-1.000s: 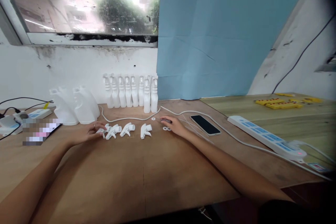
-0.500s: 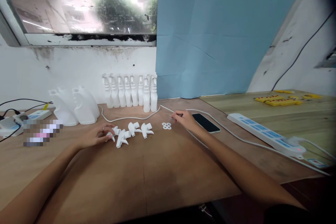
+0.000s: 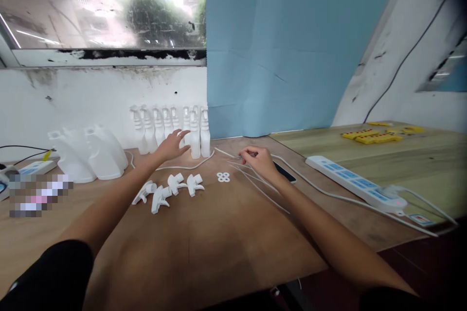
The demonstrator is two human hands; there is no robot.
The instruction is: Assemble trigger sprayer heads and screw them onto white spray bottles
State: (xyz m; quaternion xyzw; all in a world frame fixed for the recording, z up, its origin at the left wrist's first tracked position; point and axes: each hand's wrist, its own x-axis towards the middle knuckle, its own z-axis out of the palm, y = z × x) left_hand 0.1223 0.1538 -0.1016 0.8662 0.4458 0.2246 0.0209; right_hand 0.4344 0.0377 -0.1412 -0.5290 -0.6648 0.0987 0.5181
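Note:
My left hand [image 3: 175,146] is raised with its fingers apart, in front of the row of white spray bottles [image 3: 157,124] by the wall. Several white trigger spray heads [image 3: 176,183] lie on the brown table below it. My right hand [image 3: 257,159] is pinched around the ends of thin white tubes [image 3: 257,185], which trail toward the front right. Just left of these tubes, several small white rings [image 3: 223,177] sit in a cluster. A dark phone [image 3: 285,173] is partly hidden behind my right wrist.
Large white bottle bodies [image 3: 105,153] stand at the left near the wall. A white power strip [image 3: 355,182] with its cord lies at the right, and yellow parts [image 3: 375,137] rest behind it. A white cable [image 3: 189,166] runs along the table's back.
My left hand has left the spray heads and moved up and right toward the bottles. My right hand holds the thin tubes, now more clearly in view. The camera has shifted slightly right.

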